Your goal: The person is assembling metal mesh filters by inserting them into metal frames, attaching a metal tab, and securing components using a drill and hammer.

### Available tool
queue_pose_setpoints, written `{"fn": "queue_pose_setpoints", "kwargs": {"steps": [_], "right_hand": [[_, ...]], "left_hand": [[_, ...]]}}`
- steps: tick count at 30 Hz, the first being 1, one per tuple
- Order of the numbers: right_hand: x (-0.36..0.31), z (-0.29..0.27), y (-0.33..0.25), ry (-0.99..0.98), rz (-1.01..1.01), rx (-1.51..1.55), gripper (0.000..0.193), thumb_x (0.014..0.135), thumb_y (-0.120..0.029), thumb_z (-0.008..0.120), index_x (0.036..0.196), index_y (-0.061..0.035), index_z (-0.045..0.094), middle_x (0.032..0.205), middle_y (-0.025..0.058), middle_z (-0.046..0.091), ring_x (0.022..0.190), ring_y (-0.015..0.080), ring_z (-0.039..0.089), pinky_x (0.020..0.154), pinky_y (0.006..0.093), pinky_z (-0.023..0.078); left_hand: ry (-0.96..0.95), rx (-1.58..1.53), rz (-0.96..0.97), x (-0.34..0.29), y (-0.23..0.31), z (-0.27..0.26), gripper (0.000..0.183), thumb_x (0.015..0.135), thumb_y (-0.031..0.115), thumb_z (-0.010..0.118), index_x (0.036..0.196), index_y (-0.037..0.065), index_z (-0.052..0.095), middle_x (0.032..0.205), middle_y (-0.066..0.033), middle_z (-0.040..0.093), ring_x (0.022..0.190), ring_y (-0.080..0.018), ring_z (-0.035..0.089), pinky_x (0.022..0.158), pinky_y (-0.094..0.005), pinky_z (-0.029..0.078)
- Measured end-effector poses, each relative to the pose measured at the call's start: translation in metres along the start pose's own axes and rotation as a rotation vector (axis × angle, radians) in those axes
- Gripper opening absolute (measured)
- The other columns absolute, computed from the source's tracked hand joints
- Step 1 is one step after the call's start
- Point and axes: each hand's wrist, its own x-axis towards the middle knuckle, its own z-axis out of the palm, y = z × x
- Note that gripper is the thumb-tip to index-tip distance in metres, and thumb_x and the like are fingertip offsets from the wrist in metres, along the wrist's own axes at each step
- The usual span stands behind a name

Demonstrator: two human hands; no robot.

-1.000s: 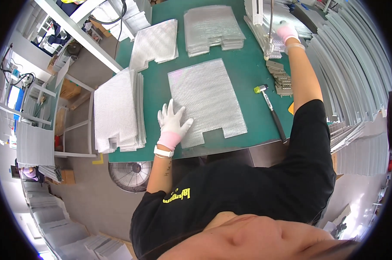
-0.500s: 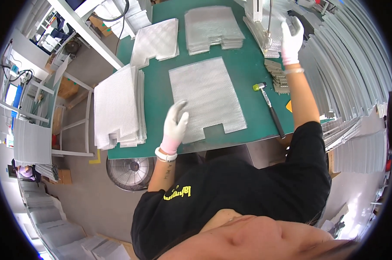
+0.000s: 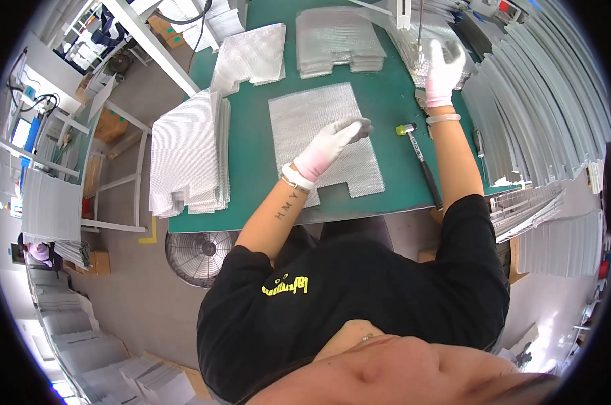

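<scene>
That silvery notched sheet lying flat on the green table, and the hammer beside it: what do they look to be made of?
The silvery notched sheet looks like thin metal mesh or embossed foil: a fine, dully glinting grid texture. Which of the two, I cannot tell. The hammer seems to have a dark handle, perhaps rubber or plastic, and a pale head with a yellow-green tip, likely a soft plastic face.

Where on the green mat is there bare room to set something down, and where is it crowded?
Bare green mat runs between the tall stack of mesh sheets and the single mesh sheet. A smaller patch lies between that sheet and the mallet, under the left hand. The far edge is crowded with sheet piles, and the right hand is over clutter.
</scene>
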Motion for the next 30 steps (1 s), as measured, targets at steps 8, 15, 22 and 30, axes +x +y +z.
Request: {"fn": "queue_pose_setpoints", "kwargs": {"steps": [8, 15, 22, 30], "right_hand": [[-0.146, -0.049, -0.065, -0.389, -0.073, 0.183, 0.078, 0.082, -0.016, 0.073, 0.147, -0.0009, 0.034, 0.149, 0.0188, 0.038, 0.139, 0.0314, 0.038, 0.116, 0.0448, 0.031], [-0.148, -0.097, -0.127, -0.541, -0.249, -0.537, 0.081, 0.077, -0.023, 0.081, 0.146, -0.0086, 0.042, 0.152, 0.0259, 0.030, 0.140, 0.0451, 0.028, 0.116, 0.0505, 0.025], [-0.166, -0.098, -0.133, -0.926, 0.229, -0.427, 0.084, 0.080, -0.013, 0.074, 0.153, -0.0085, 0.032, 0.071, 0.0082, 0.058, 0.061, 0.0220, 0.060, 0.061, 0.0328, 0.050], [-0.191, -0.093, -0.092, -1.009, 0.190, -0.596, 0.080, 0.082, -0.022, 0.072, 0.152, -0.0110, 0.035, 0.074, 0.0109, 0.058, 0.062, 0.0263, 0.060, 0.062, 0.0361, 0.050]], "left_hand": [[0.260, -0.856, 0.297, 0.032, 0.020, 0.059, 0.038, 0.100, 0.016, 0.057, 0.133, -0.001, 0.047, 0.132, -0.0137, 0.055, 0.117, -0.0255, 0.056, 0.105, -0.0406, 0.042], [0.660, -0.073, 0.335, -0.078, 0.005, 0.006, 0.045, 0.096, 0.005, 0.052, 0.137, -0.012, 0.043, 0.124, -0.0188, 0.061, 0.104, -0.0246, 0.066, 0.093, -0.0370, 0.053], [0.827, 0.650, 0.260, -0.136, -0.002, 0.003, 0.068, 0.085, 0.018, 0.074, 0.143, -0.002, 0.043, 0.120, -0.0172, 0.060, 0.099, -0.0245, 0.065, 0.088, -0.0339, 0.052], [0.676, 1.315, -0.179, -0.131, -0.021, -0.019, 0.086, 0.077, 0.043, 0.078, 0.144, 0.001, 0.044, 0.109, -0.0167, 0.059, 0.098, -0.0315, 0.062, 0.084, -0.0406, 0.052]]}}
